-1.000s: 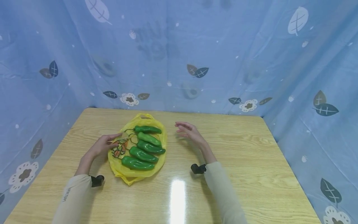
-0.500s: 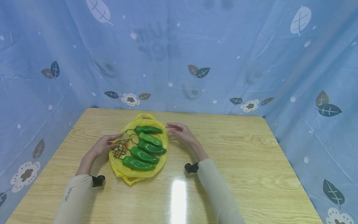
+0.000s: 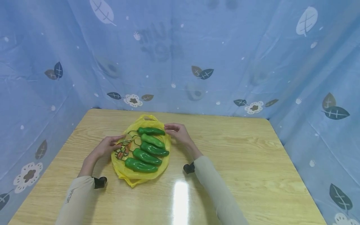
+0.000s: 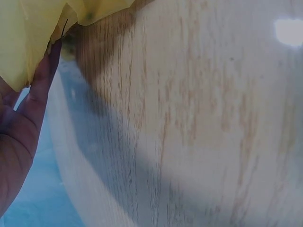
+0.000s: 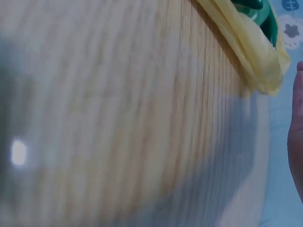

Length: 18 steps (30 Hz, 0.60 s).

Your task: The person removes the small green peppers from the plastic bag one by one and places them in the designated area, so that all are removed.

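A yellow plastic bag [image 3: 122,168] lies spread on the table, left of centre, with an orange and red print on its left part. Several green peppers [image 3: 144,156] with thin stems lie in a column on it. My left hand [image 3: 104,147] grips the bag's left edge, thumb and fingers on either side of the film; in the left wrist view the yellow film [image 4: 16,47] runs down between them. At the bag's upper right rim is my right hand [image 3: 180,133], fingers loosely extended near the top pepper's tip. The right wrist view shows a finger [image 5: 297,104] apart from the film.
The wooden table [image 3: 239,168] extends to the right and front. A blue patterned curtain [image 3: 180,56] closes off the back and both sides. A bright light reflection shows on the tabletop near the front.
My right hand has moved left to the bag's right rim, slowing lately. The left hand stays at the bag's left edge. The peppers keep their places, and the head view has shifted slightly.
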Each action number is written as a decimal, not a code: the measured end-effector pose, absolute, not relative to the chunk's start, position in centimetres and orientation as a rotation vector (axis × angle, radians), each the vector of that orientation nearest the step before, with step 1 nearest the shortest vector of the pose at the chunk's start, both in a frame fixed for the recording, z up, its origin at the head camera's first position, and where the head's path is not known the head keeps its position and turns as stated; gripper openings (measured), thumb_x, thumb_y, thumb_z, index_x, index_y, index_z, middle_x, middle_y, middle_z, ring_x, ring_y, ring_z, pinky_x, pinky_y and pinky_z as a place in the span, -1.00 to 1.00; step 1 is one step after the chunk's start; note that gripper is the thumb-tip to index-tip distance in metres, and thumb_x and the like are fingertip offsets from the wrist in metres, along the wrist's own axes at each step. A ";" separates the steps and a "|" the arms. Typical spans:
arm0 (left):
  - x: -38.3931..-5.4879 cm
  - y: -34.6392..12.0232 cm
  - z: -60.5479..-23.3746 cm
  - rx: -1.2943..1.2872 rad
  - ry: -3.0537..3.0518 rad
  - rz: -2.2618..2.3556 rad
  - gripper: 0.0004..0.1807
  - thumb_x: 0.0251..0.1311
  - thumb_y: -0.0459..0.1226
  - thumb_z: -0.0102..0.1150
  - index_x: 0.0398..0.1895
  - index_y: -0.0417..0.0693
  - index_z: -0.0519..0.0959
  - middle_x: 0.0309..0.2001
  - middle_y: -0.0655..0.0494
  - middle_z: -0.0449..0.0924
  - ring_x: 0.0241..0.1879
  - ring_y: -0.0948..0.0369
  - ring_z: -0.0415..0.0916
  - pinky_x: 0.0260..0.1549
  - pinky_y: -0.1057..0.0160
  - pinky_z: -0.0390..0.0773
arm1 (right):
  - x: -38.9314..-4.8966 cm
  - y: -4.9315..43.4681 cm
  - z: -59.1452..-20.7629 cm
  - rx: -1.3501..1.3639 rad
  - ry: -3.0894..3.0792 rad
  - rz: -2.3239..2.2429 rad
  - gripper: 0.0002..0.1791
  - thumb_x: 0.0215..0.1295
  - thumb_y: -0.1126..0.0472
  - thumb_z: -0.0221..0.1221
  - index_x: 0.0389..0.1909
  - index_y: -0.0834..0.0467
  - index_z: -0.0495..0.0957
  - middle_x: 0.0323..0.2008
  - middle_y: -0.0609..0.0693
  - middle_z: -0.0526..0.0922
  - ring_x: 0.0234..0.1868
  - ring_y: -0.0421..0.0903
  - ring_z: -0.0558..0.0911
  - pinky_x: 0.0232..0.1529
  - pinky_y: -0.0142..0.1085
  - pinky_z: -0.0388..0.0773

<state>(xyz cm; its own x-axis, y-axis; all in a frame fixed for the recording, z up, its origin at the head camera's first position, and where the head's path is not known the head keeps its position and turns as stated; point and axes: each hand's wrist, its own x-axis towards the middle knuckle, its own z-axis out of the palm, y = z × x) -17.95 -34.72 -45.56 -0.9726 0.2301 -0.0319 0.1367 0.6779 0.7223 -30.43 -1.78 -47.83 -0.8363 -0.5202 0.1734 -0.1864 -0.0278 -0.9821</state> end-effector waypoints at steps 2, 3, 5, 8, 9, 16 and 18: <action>-18.0 -34.8 -45.7 0.296 2.770 1.169 -0.47 0.32 -0.45 0.06 0.33 -0.41 0.26 0.29 -0.45 0.21 0.15 -0.31 0.36 0.02 -0.13 0.49 | -30.6 -2.0 -47.8 -0.743 1.998 -1.952 -0.68 0.23 0.45 0.21 0.02 0.43 0.56 -0.03 0.32 0.62 0.02 0.06 0.63 0.04 -0.28 0.56; -18.0 -34.8 -45.7 0.291 2.770 1.169 -0.47 0.32 -0.44 0.06 0.34 -0.40 0.27 0.30 -0.44 0.21 0.16 -0.32 0.35 0.03 -0.14 0.48 | -30.8 -2.1 -47.8 -0.739 1.996 -1.944 -0.68 0.23 0.45 0.22 0.02 0.42 0.56 -0.02 0.30 0.62 0.03 0.07 0.62 0.04 -0.28 0.56; -18.1 -34.8 -45.7 0.285 2.764 1.177 -0.47 0.33 -0.43 0.07 0.34 -0.39 0.26 0.30 -0.43 0.21 0.17 -0.31 0.33 0.03 -0.13 0.48 | -31.0 -2.1 -47.8 -0.744 1.998 -1.919 -0.66 0.22 0.45 0.23 0.03 0.42 0.56 0.00 0.28 0.62 0.07 0.08 0.60 0.05 -0.29 0.55; -18.1 -34.8 -45.7 0.283 2.761 1.185 -0.47 0.33 -0.43 0.06 0.34 -0.39 0.26 0.31 -0.43 0.20 0.18 -0.30 0.33 0.03 -0.11 0.49 | -31.4 -2.3 -47.9 -0.755 1.995 -1.869 -0.64 0.21 0.44 0.24 0.05 0.42 0.55 0.04 0.29 0.60 0.11 0.09 0.58 0.07 -0.31 0.53; -18.1 -34.8 -45.7 0.280 2.757 1.192 -0.47 0.33 -0.43 0.07 0.34 -0.39 0.27 0.31 -0.43 0.20 0.17 -0.29 0.35 0.02 -0.10 0.50 | -31.5 -2.4 -48.0 -0.759 1.998 -1.856 -0.63 0.20 0.45 0.25 0.05 0.43 0.55 0.05 0.29 0.59 0.12 0.09 0.57 0.09 -0.32 0.52; -17.9 -34.7 -45.7 0.274 2.746 1.222 -0.47 0.31 -0.48 0.06 0.33 -0.41 0.26 0.29 -0.46 0.20 0.08 -0.29 0.44 0.00 -0.08 0.53 | -31.8 -3.2 -48.2 -0.774 2.117 -1.704 -0.60 0.17 0.44 0.28 0.06 0.37 0.56 0.06 0.21 0.60 0.15 0.04 0.56 0.11 -0.35 0.49; -17.9 -34.8 -45.8 0.265 2.746 1.227 -0.47 0.30 -0.48 0.06 0.33 -0.41 0.26 0.29 -0.46 0.20 0.08 -0.30 0.43 0.00 -0.07 0.52 | -31.8 -3.5 -48.2 -0.801 2.151 -1.640 -0.58 0.17 0.42 0.29 0.08 0.35 0.56 0.07 0.20 0.60 0.14 0.04 0.56 0.11 -0.35 0.49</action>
<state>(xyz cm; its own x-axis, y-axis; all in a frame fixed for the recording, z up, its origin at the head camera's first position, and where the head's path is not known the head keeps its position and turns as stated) -17.92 -34.75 -45.79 -0.9771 0.2090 -0.0400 0.1097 0.6557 0.7470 -31.85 -3.52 -48.23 -0.7918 -0.6053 0.0812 -0.2385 0.1841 -0.9535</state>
